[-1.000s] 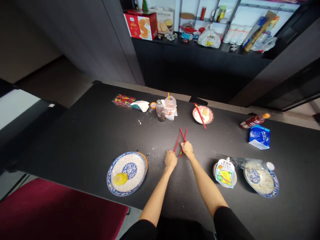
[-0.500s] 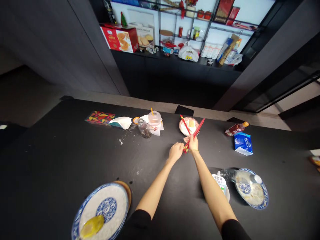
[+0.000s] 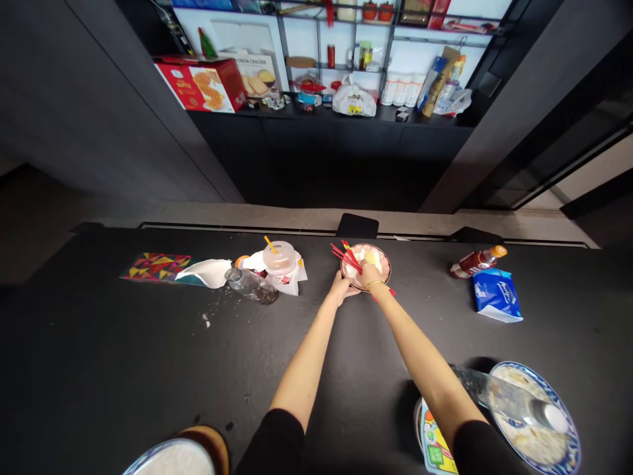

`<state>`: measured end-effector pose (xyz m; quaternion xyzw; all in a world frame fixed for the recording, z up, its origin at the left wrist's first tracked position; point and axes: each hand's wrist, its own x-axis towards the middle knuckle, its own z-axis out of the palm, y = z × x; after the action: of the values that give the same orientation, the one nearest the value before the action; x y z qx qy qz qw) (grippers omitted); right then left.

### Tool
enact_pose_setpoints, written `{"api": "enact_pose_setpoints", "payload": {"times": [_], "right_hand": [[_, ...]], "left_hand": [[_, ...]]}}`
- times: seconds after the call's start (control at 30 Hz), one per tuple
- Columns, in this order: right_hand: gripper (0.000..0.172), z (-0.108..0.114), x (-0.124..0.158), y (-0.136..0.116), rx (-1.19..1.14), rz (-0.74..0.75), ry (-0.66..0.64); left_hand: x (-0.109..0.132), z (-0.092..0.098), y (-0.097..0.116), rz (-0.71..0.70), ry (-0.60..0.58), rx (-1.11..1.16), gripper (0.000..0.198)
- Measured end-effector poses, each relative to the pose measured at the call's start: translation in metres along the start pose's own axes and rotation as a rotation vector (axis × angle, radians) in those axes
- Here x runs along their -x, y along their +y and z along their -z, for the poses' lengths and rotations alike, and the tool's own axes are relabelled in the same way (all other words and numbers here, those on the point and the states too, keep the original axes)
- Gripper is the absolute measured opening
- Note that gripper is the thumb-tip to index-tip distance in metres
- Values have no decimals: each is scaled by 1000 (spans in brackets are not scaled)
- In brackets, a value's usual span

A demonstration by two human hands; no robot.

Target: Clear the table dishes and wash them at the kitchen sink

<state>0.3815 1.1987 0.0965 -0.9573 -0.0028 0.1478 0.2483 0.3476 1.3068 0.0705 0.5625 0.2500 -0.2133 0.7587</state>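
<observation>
My left hand (image 3: 340, 289) is at the near left edge of a small pinkish bowl (image 3: 387, 265), fingers under and around its rim. Over that bowl, my right hand (image 3: 370, 274) is closed around several red chopsticks (image 3: 345, 256). One end of the chopsticks sticks out to the upper left, and the other shows below my wrist. White and yellow food (image 3: 370, 254) lies in the bowl, partly covered by my fingers. A gold-coloured bracelet (image 3: 376, 283) circles my right wrist.
Left of the bowl are a lidded cup (image 3: 279, 258) with a straw, a glass jar (image 3: 252, 286) and a patterned packet (image 3: 158, 266). A sauce bottle (image 3: 477, 262) and blue packet (image 3: 496, 294) lie right. A plastic bottle (image 3: 514, 399) rests across a blue-rimmed plate (image 3: 573, 435).
Both hands have moved forward to the bowl. My left hand has taken its rim, and the chopsticks have swung flatter, pointing left across it. The camera view has shifted.
</observation>
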Motion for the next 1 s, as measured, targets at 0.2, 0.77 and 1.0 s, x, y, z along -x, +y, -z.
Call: {"api": "enact_pose_setpoints", "payload": {"times": [0.2,0.77,1.0], "right_hand": [[37,15,38,7,-43,47,58],[47,-45,350,-26,-1169,-185,-362],[52,-110,372,-95,-849,33,-192]], "left_hand": [[35,13,-7,-111,41,60,53],[349,129,-158,-108,215,240,68],[432,202,-179,-236,428,257,76]]}}
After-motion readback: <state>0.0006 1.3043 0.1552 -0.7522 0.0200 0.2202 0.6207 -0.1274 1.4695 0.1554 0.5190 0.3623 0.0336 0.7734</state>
